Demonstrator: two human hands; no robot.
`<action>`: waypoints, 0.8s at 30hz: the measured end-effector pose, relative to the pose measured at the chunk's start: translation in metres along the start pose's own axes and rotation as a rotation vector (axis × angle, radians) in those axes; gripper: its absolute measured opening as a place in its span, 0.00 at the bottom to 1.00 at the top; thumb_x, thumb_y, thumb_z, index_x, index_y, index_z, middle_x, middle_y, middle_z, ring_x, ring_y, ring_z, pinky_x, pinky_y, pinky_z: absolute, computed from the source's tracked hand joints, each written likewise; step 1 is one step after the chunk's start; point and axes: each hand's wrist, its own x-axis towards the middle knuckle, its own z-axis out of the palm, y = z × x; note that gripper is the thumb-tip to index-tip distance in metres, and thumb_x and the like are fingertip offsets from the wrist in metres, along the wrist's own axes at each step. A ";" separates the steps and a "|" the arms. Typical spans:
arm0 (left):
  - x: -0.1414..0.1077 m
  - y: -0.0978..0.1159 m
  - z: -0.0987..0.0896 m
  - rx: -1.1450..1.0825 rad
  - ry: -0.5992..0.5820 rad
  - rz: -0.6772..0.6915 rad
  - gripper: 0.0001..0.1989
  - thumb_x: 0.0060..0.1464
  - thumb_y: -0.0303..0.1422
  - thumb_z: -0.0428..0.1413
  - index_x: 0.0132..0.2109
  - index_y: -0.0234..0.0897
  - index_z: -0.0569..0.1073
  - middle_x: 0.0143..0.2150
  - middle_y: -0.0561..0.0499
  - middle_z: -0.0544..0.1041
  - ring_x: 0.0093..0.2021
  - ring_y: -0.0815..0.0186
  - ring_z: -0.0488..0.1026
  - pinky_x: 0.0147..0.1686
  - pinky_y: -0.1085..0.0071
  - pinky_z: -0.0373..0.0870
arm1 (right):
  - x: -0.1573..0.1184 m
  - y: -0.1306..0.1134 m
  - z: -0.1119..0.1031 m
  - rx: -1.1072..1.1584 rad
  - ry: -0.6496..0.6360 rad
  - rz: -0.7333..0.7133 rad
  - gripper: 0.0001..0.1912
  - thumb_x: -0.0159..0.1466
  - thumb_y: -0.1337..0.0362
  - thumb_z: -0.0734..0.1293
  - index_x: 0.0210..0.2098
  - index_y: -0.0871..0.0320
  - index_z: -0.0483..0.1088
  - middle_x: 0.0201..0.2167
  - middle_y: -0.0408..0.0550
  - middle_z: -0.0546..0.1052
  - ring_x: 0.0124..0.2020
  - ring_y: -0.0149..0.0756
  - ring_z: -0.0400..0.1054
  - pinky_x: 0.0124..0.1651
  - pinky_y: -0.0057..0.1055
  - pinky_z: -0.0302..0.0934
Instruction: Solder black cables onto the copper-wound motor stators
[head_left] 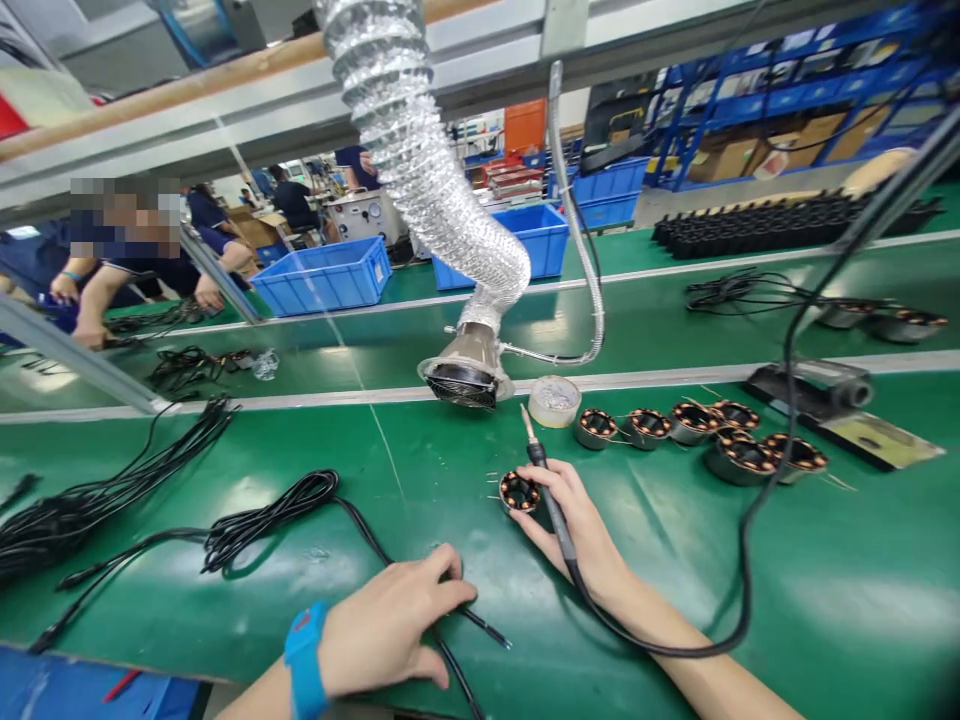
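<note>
My left hand [390, 625], with a blue wristband [306, 660], is closed over a black cable [487, 628] low on the green bench. The cable's end sticks out past my fingers, and a second black strand [459, 675] runs below. My right hand [589, 525] holds a soldering iron [556, 515] with its tip pointing up and away. Its fingers also touch a small ring-shaped motor stator [519, 491] with copper windings, lying on the bench. Part of the stator is behind the fingers. A coiled black cable [274, 515] lies left of my hands.
Several copper-wound stators [649, 427] stand at right, beside a round clear tub [555, 402] and a soldering-iron stand [840, 400]. A fume-extraction hood [463, 370] hangs ahead. The iron's cord [742, 600] loops over my right forearm. Black cables [112, 490] lie at left; other people work beyond.
</note>
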 end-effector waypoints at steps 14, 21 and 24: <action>0.056 -0.020 -0.005 -0.335 0.106 -0.043 0.12 0.58 0.41 0.58 0.34 0.36 0.75 0.27 0.55 0.73 0.26 0.70 0.65 0.27 0.75 0.57 | -0.001 -0.004 -0.002 -0.008 0.014 0.015 0.24 0.61 0.69 0.68 0.55 0.50 0.62 0.50 0.50 0.63 0.49 0.39 0.66 0.55 0.39 0.64; 0.068 -0.016 -0.025 -0.430 0.253 0.043 0.13 0.59 0.38 0.56 0.33 0.34 0.77 0.29 0.53 0.71 0.28 0.71 0.61 0.28 0.74 0.55 | 0.001 -0.009 -0.006 0.053 0.005 0.021 0.25 0.60 0.71 0.68 0.55 0.51 0.62 0.48 0.48 0.64 0.46 0.36 0.66 0.52 0.36 0.63; 0.072 -0.015 -0.033 -0.539 0.257 0.002 0.13 0.58 0.39 0.56 0.35 0.32 0.76 0.25 0.55 0.66 0.25 0.72 0.56 0.26 0.74 0.52 | 0.005 -0.014 -0.008 0.079 -0.032 0.008 0.26 0.59 0.72 0.68 0.55 0.51 0.61 0.47 0.47 0.64 0.46 0.35 0.66 0.51 0.35 0.63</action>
